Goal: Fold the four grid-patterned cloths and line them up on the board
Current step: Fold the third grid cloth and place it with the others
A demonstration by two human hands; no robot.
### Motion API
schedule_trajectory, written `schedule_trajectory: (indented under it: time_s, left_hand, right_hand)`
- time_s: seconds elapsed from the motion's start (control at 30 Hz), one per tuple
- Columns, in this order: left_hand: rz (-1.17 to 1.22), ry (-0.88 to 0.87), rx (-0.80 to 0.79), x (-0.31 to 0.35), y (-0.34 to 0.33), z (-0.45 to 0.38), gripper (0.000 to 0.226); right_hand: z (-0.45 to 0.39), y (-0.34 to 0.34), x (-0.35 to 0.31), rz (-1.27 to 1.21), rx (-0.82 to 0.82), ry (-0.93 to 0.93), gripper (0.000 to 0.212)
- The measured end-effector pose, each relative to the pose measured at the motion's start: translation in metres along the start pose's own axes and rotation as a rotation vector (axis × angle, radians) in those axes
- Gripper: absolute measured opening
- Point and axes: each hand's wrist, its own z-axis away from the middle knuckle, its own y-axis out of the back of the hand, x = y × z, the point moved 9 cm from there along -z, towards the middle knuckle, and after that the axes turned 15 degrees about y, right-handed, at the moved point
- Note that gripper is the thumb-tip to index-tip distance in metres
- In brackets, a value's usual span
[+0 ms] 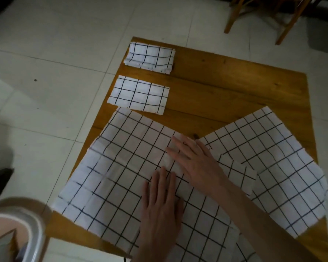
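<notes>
Wooden board (225,86) holds two folded cloths (150,57) at its far left edge; two remain. Left hand (162,201) and right hand (193,159), fingers spread, press flat the third cloth (112,167); the fourth cloth (273,157) lies unfolded beside it.

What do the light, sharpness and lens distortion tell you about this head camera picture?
Head view: dim, flat light with dark corners; wide-angle bending curves the grid lines on the far folded cloth and the board edges; both hands look slightly soft, no glare.
</notes>
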Motion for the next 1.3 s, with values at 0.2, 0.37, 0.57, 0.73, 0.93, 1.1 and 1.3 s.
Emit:
schedule_trajectory:
  time_s: [0.2, 0.37, 0.57, 0.73, 0.93, 1.1, 1.3]
  left_hand:
    - [-0.063, -0.146, -0.018, -0.008, 0.003, -0.006, 0.071]
    - [-0.074, -0.220, -0.020, -0.013, 0.007, -0.001, 0.068]
    - [-0.003, -0.002, 0.051, -0.036, 0.014, 0.014, 0.076]
    - [0.019, 0.009, 0.058, -0.040, 0.013, 0.025, 0.072]
    - [0.043, 0.162, 0.130, -0.057, 0.025, 0.027, 0.065]
    - [0.040, 0.153, 0.112, -0.061, 0.029, 0.024, 0.029]
    - [0.100, 0.088, 0.123, -0.053, 0.039, 0.017, 0.007]
  right_hand:
    - [0.023, 0.008, 0.011, 0.060, 0.037, -0.063, 0.051]
    - [0.056, 0.002, 0.004, 0.081, 0.056, -0.112, 0.052]
    - [0.068, 0.000, -0.009, 0.059, 0.100, -0.112, 0.052]
    - [0.051, 0.007, -0.019, 0.057, 0.109, 0.022, 0.051]
    - [0.028, 0.011, -0.026, 0.018, 0.150, 0.208, 0.035]
    - [0.020, 0.029, -0.036, 0.054, 0.291, 0.289, 0.017]
    - [0.013, 0.037, -0.036, -0.001, 0.296, 0.297, 0.010]
